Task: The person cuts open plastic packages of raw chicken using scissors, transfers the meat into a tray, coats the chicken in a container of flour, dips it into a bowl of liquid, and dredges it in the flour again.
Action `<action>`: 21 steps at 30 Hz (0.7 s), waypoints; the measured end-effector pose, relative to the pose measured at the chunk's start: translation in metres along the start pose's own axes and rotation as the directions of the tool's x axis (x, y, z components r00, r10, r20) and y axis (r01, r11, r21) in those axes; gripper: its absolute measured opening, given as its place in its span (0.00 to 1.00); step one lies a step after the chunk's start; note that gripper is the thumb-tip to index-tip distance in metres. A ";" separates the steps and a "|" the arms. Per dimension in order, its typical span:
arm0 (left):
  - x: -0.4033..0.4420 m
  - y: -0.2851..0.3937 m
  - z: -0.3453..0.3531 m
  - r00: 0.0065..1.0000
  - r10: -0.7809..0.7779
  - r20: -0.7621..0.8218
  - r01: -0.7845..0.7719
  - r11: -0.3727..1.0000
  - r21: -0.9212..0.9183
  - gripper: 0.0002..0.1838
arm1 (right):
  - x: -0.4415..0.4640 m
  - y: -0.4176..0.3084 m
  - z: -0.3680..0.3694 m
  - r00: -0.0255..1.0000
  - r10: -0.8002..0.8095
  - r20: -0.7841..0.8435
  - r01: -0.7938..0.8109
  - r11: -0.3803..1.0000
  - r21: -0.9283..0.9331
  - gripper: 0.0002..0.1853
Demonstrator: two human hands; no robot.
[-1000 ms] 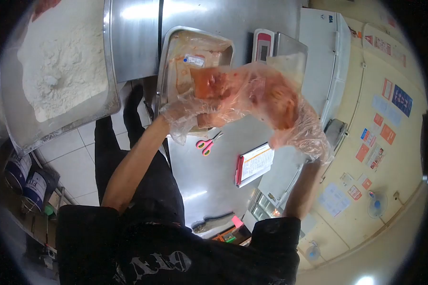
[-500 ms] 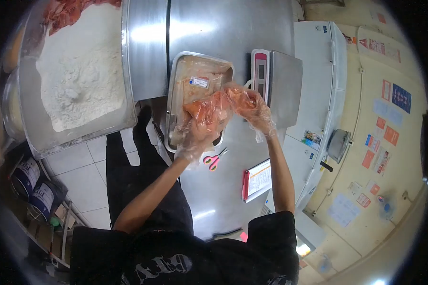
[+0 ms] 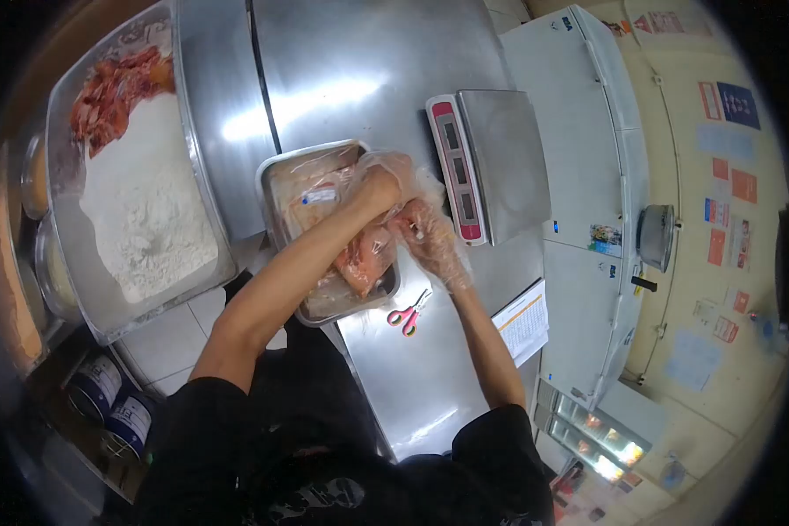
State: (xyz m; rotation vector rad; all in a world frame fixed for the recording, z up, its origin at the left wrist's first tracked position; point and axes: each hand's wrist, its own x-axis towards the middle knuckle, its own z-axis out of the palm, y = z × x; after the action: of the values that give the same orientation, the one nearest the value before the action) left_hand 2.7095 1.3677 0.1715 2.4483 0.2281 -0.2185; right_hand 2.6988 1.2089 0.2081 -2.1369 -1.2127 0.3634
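Observation:
A clear plastic bag of raw orange-pink meat [image 3: 366,261] hangs over the front part of a metal tray [image 3: 393,285]. My left hand [image 3: 384,186], in a clear plastic glove, is closed at the upper end of this bag; its fingertips are partly hidden by crumpled plastic. Beside it, my gloved right hand [image 3: 434,241] is closed on the bag's gathered plastic. Inside the tray, under my left forearm, lies other bagged pale meat with a white label [image 3: 320,195]. Pink-handled scissors [image 3: 406,318] rest on the steel table near the tray.
A scale [image 3: 500,162] stands to the right of the tray, with a printed sheet [image 3: 522,324] nearer me. On the left is a large tub of white flour [image 3: 149,202] with raw meat pieces [image 3: 118,92] at its far end. White freezers [image 3: 579,184] line the right.
My left hand has moved from under the bag to its upper end, its forearm now crossing the tray. The meat bag sits lower, and the whole view has shifted and turned.

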 end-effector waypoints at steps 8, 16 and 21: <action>0.022 0.013 0.015 0.963 0.159 0.216 -0.226 0.916 0.332 0.11 | -0.015 -0.015 0.018 0.976 0.201 -0.087 -0.192 0.976 0.102 0.09; -0.040 0.006 -0.060 0.931 0.339 -0.133 -0.351 0.932 -0.087 0.20 | -0.020 -0.038 0.002 0.951 -0.019 -0.310 0.046 0.996 0.081 0.12; -0.091 0.023 -0.136 0.970 0.197 0.143 -0.157 0.955 -0.254 0.16 | 0.004 -0.078 -0.025 0.968 0.158 -0.194 -0.115 0.969 0.217 0.14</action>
State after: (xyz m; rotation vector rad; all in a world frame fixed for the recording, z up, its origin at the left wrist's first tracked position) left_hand 2.6399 1.4257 0.3092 2.1799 -0.0383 -0.2966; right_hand 2.6621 1.2310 0.2786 -2.0274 -0.8724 0.2988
